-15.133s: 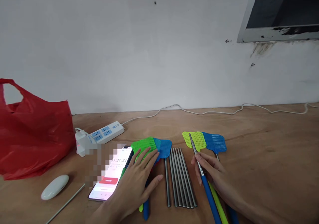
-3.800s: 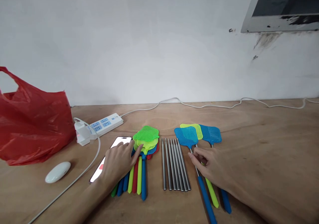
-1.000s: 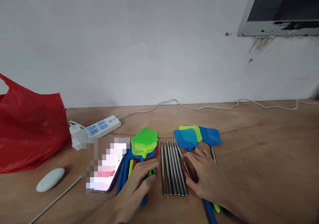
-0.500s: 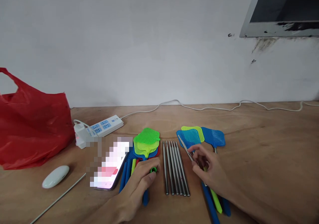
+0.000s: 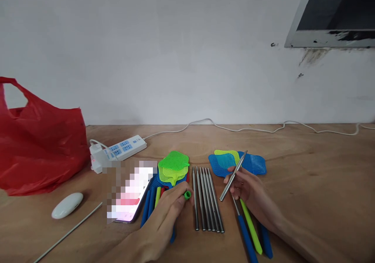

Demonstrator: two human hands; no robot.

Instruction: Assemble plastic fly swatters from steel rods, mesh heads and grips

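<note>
The scene is seen through 1 camera, worn on the head of the person at work. It is aimed forward and down, across the bench (image 5: 316, 169) and onto the wall (image 5: 187, 68) behind, by which roughly the upper half of the view is filled. The bench is viewed at a slant from above and is cut off by the lower edge. The left hand (image 5: 168, 210) and right hand (image 5: 244, 183) are shown near, low in the view, with the wall set farther off. A red bag (image 5: 47, 146) is cropped at the left edge.
</note>
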